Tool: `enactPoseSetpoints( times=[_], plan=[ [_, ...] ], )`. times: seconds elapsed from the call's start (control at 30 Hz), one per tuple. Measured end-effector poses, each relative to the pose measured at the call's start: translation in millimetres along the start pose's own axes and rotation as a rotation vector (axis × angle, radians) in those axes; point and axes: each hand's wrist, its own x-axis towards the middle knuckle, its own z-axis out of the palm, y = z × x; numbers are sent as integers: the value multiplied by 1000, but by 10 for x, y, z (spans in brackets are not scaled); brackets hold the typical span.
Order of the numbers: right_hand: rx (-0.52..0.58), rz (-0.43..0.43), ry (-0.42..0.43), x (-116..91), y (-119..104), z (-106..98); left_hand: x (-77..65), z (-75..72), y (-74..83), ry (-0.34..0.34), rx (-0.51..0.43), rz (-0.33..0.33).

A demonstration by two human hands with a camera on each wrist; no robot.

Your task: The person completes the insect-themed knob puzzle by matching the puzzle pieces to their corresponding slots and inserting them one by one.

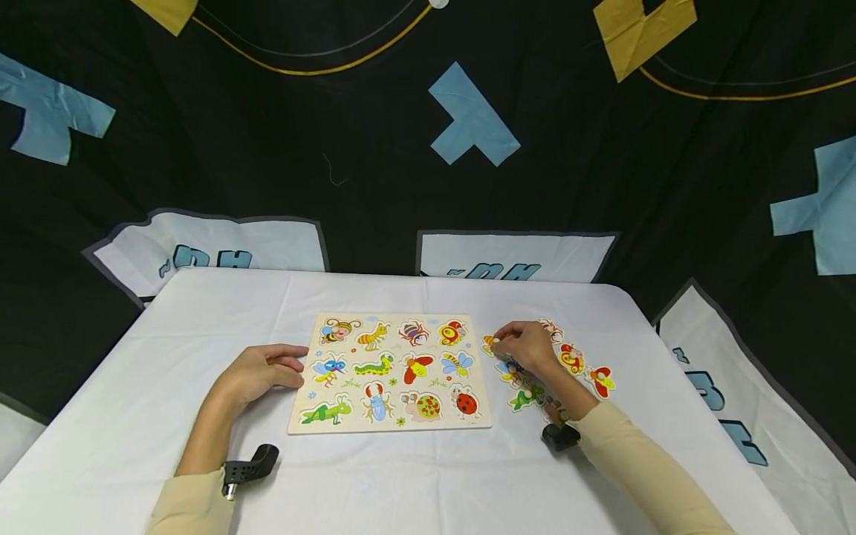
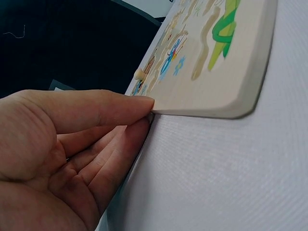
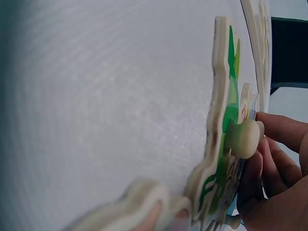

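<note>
Evidently, a picking-up step is in hand: a yellow piece (image 1: 487,345) is pinched at the fingertips of the right hand (image 1: 531,348), though the grip is partly hidden. The piece sits just beyond the right edge of the puzzle board (image 1: 368,429); whether it is clear of the desk (image 1: 368,490) cannot be told. By the left hand (image 1: 257,371), the board's left edge is only touched; its fingers are loosely bent, and nothing is seen wrapped by them.

Around the right hand, other loose pieces are spread: a green piece (image 1: 527,398) beside the wrist on the thumb side, and a red round piece (image 1: 571,359) and a red-winged piece (image 1: 601,380) on the outer side.

Farther along the board from the left thumb, a knob (image 2: 139,74) is seen, so at least 1 of the 12 places is probably filled. For the next move, a clean lift seems called for, then a carry from the right hand's spot toward the left hand, probably to the yellow figure (image 1: 372,336), with the piece turned to its outline and the board steadied.
</note>
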Motion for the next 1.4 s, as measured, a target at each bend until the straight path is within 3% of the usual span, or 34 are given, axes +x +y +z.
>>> enactPoseSetpoints(
  times=[0.63, 1.4],
  plan=[
    [1, 22, 21, 21, 23, 30, -2, 33, -1, 16, -4, -16],
    [15, 21, 24, 6, -45, -27, -2, 14, -15, 6, 6, 10]
  ],
)
